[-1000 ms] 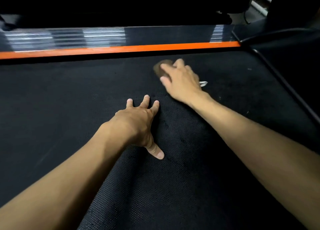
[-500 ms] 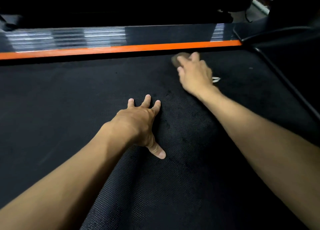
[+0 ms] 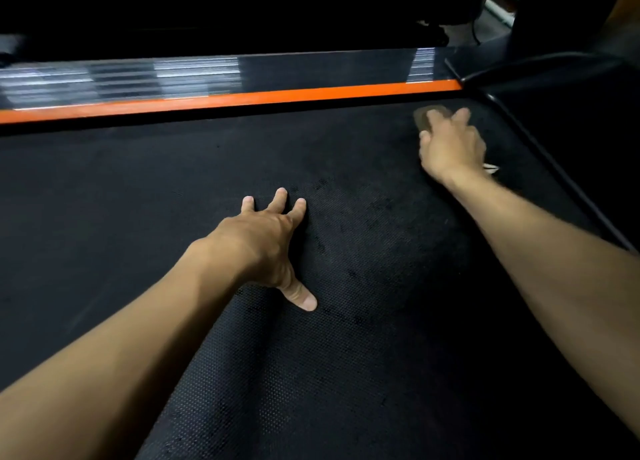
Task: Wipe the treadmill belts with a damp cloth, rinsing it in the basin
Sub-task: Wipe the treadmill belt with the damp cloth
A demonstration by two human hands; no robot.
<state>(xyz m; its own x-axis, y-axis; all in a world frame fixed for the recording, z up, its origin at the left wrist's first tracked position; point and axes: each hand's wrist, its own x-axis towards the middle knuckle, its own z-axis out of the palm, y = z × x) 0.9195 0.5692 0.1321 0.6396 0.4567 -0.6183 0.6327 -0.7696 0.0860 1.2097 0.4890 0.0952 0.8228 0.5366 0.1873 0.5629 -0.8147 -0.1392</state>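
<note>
Here, one black textured treadmill belt carries one brown damp cloth at its far right corner, near one orange side rail. Your right hand presses the cloth, fingers curled over it. Your left hand lies flat mid-belt, fingers spread, holding nothing.

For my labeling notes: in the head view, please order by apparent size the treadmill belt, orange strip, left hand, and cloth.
1. Treadmill belt
2. Orange strip
3. Left hand, nearer the camera, so unsure
4. Cloth, mostly hidden under the right hand
</note>
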